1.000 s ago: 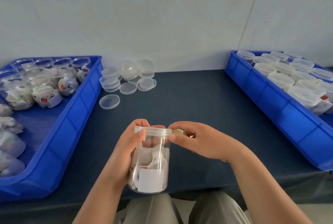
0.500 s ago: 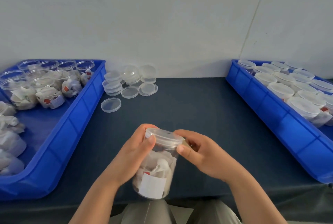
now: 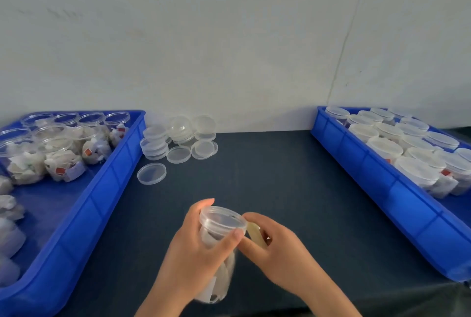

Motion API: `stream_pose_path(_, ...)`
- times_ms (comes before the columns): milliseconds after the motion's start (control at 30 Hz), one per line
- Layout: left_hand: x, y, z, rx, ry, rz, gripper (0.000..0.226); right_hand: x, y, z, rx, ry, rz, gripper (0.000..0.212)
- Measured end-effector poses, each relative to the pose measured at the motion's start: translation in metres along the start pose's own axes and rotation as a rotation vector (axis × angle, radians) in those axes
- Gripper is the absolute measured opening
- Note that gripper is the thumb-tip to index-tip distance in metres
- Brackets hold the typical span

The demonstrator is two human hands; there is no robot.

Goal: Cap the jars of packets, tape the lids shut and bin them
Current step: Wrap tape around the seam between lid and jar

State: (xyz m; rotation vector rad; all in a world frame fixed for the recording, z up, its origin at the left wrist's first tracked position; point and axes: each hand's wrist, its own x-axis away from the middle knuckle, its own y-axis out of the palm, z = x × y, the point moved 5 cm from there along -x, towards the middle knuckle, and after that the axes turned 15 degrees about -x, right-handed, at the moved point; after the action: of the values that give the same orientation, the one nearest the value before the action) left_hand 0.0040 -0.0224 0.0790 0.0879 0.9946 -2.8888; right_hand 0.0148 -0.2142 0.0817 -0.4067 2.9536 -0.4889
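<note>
- Taping step atm, by my read: jar is capped already, clear lid sits on its mouth, and sealing is what's going on.
- Jar sits at 6 o'clock of the table, off the surface, tipped so the lid end leans away from the person. Packets visible inside thru the wall.
- Left hand is wrapped round the jar body, fingers curled on the far side, thumb up by the lid rim.
- Right hand has its fingers curled, pinching a yellowish tape strip, which meets the lid's edge on the 3 o'clock side. Can't tell how much of it is stuck down, bit blurry there.
- Next move imo: press the strip across the seam btwn lid and jar wall and rub it flat, w/ the left hand keeping the jar from spinning. No roll or dispenser in view, so no idea where more tape would come from.
- After that it goes to the right bin at 3 o'clock, where the capped jars stand packed together. Free space looks to be at the near end.
- Left bin at 9 o'clock holds open jars of packets, no lids on, so plenty left to do.
- Loose lids stacked at 11 o'clock by the wall, one lone lid lying nearer, just beside the left bin.
</note>
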Motion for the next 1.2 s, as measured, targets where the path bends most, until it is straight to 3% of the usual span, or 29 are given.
stream_pose_path(133, -0.004, 0.002, 0.0, 0.028, -0.021, 0.031, 0.083, -0.001, 0.0, 0.0, -0.021, 0.039, -0.018, 0.069)
stream_pose_path(233, -0.007, 0.0, -0.001, 0.09, -0.064, 0.05, 0.073, -0.003, -0.001, -0.002, 0.014, 0.067, -0.116, 0.057)
stream_pose_path(433, -0.013, -0.018, -0.01, 0.211, -0.122, 0.052, 0.078, -0.004, -0.026, -0.013, 0.131, 0.032, -0.206, 0.053)
stream_pose_path(600, -0.009, -0.01, -0.012, 0.406, -0.111, -0.092, 0.076, -0.01, -0.025, -0.018, 0.257, -0.069, -0.212, 0.029)
stream_pose_path(800, -0.012, 0.001, -0.028, 0.554, -0.174, -0.201, 0.071, -0.019, -0.026, -0.016, 0.216, -0.067, -0.191, 0.042)
stream_pose_path(933, -0.013, 0.002, -0.028, 0.57, -0.174, -0.235, 0.086, -0.02, -0.024, -0.011, 0.168, -0.023, -0.245, 0.054)
stream_pose_path(1067, -0.013, 0.002, -0.023, 0.546, -0.131, -0.236, 0.112, -0.019, -0.02, -0.011, 0.099, -0.008, -0.271, 0.049)
stream_pose_path(1200, -0.017, 0.002, -0.014, 0.498, -0.045, -0.271, 0.086, -0.019, -0.021, -0.012, 0.073, -0.002, -0.249, 0.046)
